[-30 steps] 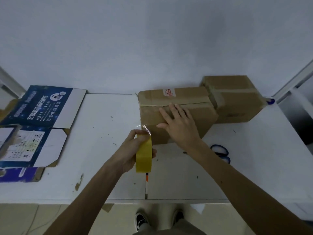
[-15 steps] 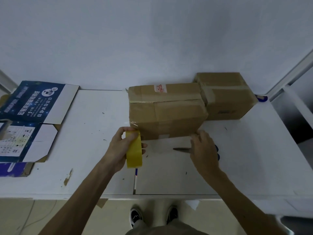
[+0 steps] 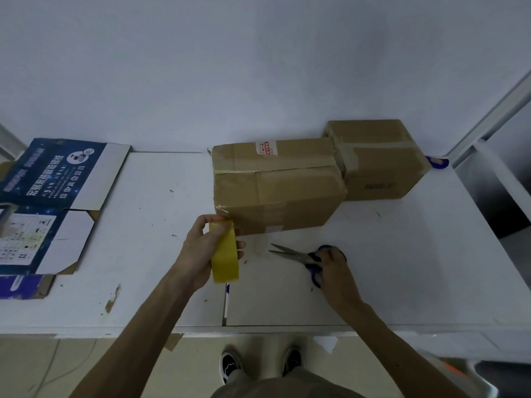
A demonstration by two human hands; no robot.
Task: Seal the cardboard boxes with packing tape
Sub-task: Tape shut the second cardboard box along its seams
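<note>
Tension, I judge, is why my left hand (image 3: 199, 251) grips the yellow packing-tape roll (image 3: 224, 255) at the near corner of the brown cardboard box (image 3: 275, 193), my right hand (image 3: 333, 268) curling round blue-handled scissors (image 3: 297, 255) for cutting

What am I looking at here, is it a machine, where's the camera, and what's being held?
No machine here: these are a person's two bare hands, filmed by one camera worn on the head, looking forward and down. On the white table stand two cardboard boxes, the nearer box in front, the farther box behind to the right; a flattened printed carton lies at the left. The left hand grips a yellow tape roll against the nearer box's front corner. The right hand grasps the blue handles of scissors lying on the table.
</note>
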